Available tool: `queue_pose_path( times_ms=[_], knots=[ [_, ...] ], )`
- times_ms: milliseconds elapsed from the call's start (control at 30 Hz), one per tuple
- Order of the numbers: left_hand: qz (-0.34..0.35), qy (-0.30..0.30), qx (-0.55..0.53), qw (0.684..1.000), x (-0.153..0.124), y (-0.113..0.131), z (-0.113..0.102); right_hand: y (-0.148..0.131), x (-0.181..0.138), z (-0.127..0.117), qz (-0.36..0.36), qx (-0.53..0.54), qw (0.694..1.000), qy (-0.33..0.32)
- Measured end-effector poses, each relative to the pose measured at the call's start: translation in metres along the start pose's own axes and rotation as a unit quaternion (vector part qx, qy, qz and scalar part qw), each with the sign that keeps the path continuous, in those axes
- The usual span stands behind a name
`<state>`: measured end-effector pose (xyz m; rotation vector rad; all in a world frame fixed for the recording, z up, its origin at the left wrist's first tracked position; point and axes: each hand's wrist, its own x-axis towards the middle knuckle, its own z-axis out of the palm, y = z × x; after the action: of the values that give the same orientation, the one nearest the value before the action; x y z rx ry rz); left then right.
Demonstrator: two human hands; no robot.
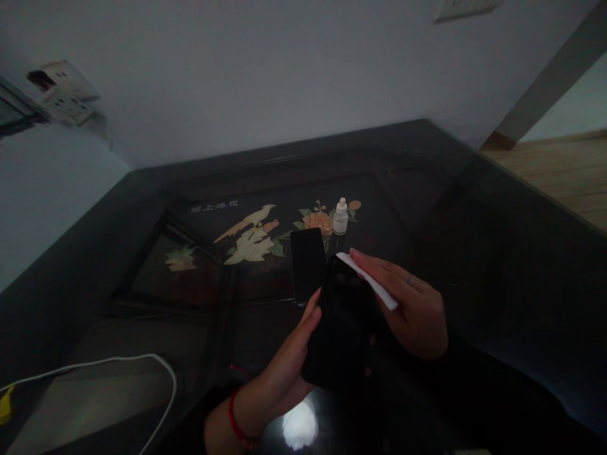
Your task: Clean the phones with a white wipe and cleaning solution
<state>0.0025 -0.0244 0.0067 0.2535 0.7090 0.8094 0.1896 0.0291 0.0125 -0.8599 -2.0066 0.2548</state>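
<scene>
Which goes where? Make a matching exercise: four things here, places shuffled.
1. small clear plastic dropper bottle
2. thin white cable
3. flat white wipe
4. nearer black rectangular phone

A. in the left hand
B. beside the orange flower inlay
C. under the right hand
D. on the dark table, near left

Pairs: 1-B, 2-D, 3-C, 4-A.

Cut off by the bottom edge, lower middle: forearm behind the left hand point(289, 360). Lost in shadow: lower end of the dark phone point(339, 335) gripped there. Hidden behind that phone: thumb of the right hand point(412, 309) and part of the white cloth point(367, 281). Too small to read: bottle point(340, 217) label, white lettering point(213, 206) on the table. Clipped at the left and bottom edges: white cable point(142, 360). Sliced by the top edge, upper right: wall plate point(462, 7).
</scene>
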Motion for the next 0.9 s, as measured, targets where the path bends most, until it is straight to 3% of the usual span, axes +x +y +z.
queue_pose_path(
  times_ms=[167, 400, 633, 900],
  knots=[
    [-0.004, 0.015, 0.006, 1.0, 0.0, 0.0, 0.0, 0.005, 0.002, 0.006, -0.086, -0.046, 0.995, -0.023],
    [-0.027, 0.028, -0.003, 0.999, 0.001, -0.002, 0.001, 0.003, 0.007, 0.006, -0.138, -0.11, 0.982, -0.068],
    [0.019, 0.017, -0.025, 0.999, 0.001, -0.002, 0.001, 0.001, 0.007, 0.007, -0.13, -0.127, 0.982, -0.058],
    [0.041, 0.057, -0.011, 0.997, 0.002, -0.003, 0.003, -0.01, 0.001, 0.018, -0.135, -0.064, 0.987, -0.064]
  ],
)
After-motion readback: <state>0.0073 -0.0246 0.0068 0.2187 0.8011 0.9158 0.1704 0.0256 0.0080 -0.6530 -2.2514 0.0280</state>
